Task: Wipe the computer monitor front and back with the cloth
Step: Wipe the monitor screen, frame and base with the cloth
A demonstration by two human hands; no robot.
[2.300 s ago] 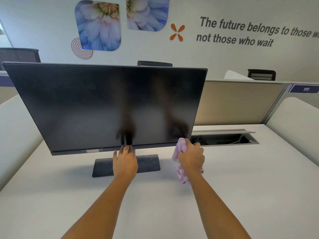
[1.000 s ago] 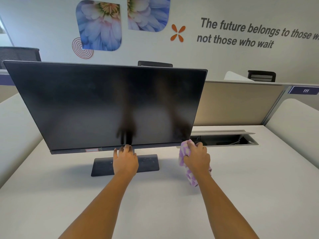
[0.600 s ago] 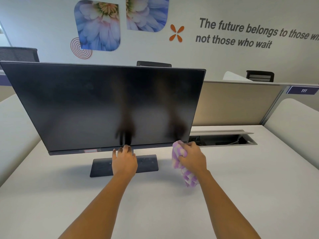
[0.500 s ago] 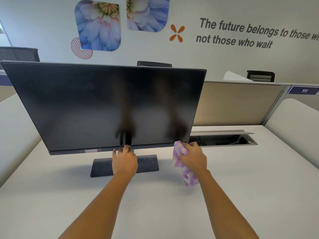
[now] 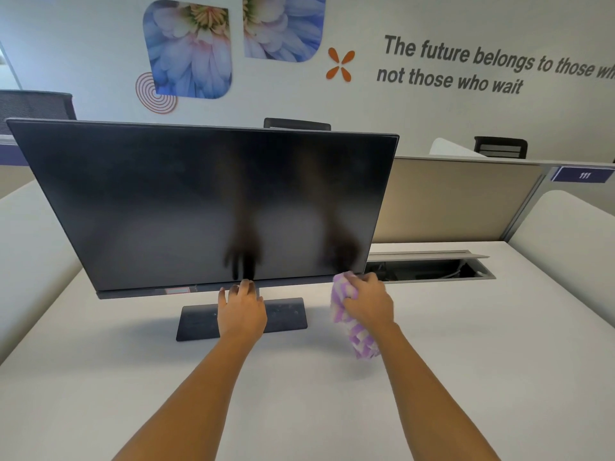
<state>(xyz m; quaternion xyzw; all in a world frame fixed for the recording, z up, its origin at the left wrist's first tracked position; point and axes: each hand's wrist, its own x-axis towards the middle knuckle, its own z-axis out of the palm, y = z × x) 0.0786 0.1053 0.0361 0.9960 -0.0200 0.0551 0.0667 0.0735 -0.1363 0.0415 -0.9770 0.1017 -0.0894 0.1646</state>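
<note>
Purple-white cloth (image 5: 344,296) clenched in right grip (image 5: 369,304) at monitor (image 5: 199,201) lower-right corner; left grip (image 5: 241,311), fingers straight, touches bottom bezel.

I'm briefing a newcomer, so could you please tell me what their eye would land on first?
The large dark monitor fills the middle, standing on the white desk. At its lower edge the left hand touches it; the right hand grips a purple-and-white cloth by its lower right corner.
</note>
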